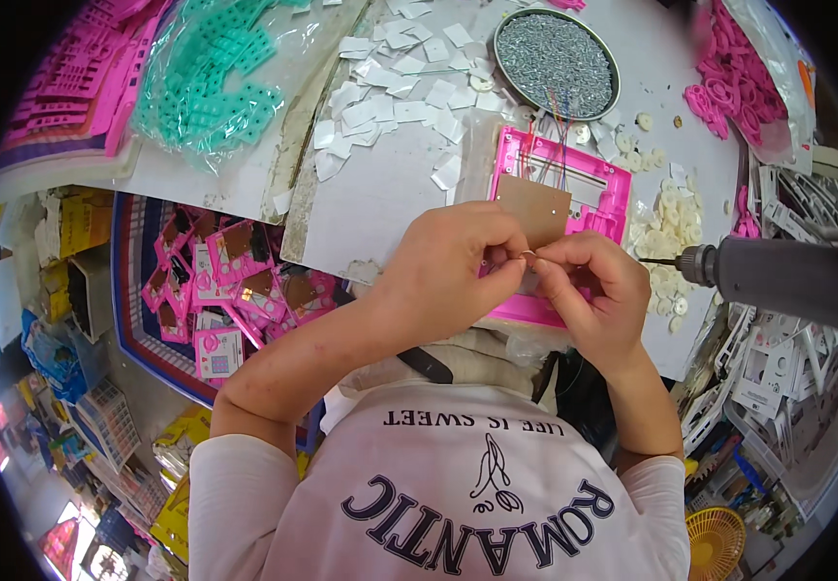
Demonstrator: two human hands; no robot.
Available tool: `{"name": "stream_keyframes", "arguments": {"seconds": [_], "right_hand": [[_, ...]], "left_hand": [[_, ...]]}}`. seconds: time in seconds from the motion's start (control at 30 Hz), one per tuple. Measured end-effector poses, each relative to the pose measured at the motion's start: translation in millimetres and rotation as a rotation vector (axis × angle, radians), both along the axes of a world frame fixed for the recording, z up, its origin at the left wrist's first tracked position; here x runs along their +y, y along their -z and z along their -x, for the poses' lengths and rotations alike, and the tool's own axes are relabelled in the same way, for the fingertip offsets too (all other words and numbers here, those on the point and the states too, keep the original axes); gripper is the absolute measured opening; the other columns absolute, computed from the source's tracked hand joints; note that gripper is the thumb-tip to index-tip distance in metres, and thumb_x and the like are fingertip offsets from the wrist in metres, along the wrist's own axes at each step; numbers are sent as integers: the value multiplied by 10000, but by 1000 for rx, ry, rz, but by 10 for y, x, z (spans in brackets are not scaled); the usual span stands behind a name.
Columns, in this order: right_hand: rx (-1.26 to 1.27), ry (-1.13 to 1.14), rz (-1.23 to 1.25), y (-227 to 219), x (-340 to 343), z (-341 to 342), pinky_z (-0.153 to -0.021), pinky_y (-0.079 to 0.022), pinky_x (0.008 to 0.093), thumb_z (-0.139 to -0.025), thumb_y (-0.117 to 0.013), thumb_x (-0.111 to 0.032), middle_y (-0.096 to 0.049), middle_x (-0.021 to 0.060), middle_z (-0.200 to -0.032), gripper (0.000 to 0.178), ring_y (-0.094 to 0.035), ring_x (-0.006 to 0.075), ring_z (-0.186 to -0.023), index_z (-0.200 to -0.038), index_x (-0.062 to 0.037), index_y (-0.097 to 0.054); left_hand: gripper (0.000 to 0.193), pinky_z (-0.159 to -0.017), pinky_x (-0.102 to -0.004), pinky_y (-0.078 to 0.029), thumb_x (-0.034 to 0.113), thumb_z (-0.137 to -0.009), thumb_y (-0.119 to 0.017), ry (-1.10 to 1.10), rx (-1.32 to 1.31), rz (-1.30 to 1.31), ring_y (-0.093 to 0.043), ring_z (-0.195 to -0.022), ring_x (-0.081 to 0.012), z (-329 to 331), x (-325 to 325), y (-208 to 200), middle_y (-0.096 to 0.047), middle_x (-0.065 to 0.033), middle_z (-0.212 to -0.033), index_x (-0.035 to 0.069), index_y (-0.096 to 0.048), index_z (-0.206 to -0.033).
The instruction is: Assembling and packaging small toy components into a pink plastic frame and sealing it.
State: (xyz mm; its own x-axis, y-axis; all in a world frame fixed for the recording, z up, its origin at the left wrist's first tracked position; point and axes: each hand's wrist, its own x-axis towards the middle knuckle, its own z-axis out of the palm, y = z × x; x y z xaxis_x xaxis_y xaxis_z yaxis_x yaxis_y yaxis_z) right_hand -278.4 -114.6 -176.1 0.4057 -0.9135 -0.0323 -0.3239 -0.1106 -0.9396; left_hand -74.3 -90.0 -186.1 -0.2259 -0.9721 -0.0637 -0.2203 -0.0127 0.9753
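My left hand (456,263) and my right hand (597,290) meet over a pink plastic housing (616,184). Their thumbs and forefingers pinch together at one spot, on something tiny and thin that I cannot make out. Just beyond the fingertips a brown circuit board (533,203) lies on the housing. Thin coloured wires (557,136) run from the board's far side toward a round tray. My hands cover the near part of the housing.
The round metal tray (555,64) is full of small screws. White square pieces (395,102) lie scattered to its left. Cream round parts (671,218) sit at the right, where an electric screwdriver (777,274) points inward. A crate (138,290) of pink assemblies stands lower left.
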Motion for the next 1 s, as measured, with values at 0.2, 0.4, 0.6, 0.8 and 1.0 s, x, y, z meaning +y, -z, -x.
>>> {"name": "stream_keyframes", "arguments": {"seconds": [0.2, 0.4, 0.6, 0.8, 1.0], "right_hand": [[-81, 71, -147, -30, -8, 6, -584, -511, 202, -876, -695, 58, -713, 59, -865, 90, -654, 63, -699, -962, 32, -693], [-52, 61, -119, 9, -15, 10, -598, -514, 197, -877, -691, 63, -715, 63, -877, 94, -661, 66, -723, -966, 32, -696], [-68, 67, -136, -9, -3, 1, -608, -519, 197, -880, -695, 56, -704, 54, -862, 72, -661, 65, -727, -948, 33, -692], [-112, 58, -130, 5, -10, 30, -621, -526, 201, -892, -690, 52, -702, 56, -855, 58, -663, 67, -734, -947, 35, -691], [-113, 62, -164, 15, -17, 36, -622, -528, 203, -893, -694, 50, -694, 54, -844, 55, -659, 70, -727, -947, 40, -687]], "left_hand": [[117, -513, -256, -336, 17, -819, -714, 11, -48, 125, -418, -539, -84, -79, 8, 67, -597, -24, -814, 29, -664, -924], [160, -494, -262, -335, 40, -790, -749, -33, -91, 120, -411, -517, -90, -1, 21, 3, -601, -31, -812, 41, -661, -925], [139, -496, -261, -333, 25, -796, -726, -36, -82, 161, -412, -522, -92, 42, 10, 30, -591, -33, -793, 26, -654, -915], [133, -501, -264, -338, -7, -798, -703, -41, -70, 135, -407, -528, -92, 71, 12, 17, -586, -36, -785, 21, -651, -916], [139, -504, -261, -335, -20, -803, -696, -18, -90, 146, -401, -530, -91, 54, 14, 18, -588, -32, -792, 22, -652, -928]]}}
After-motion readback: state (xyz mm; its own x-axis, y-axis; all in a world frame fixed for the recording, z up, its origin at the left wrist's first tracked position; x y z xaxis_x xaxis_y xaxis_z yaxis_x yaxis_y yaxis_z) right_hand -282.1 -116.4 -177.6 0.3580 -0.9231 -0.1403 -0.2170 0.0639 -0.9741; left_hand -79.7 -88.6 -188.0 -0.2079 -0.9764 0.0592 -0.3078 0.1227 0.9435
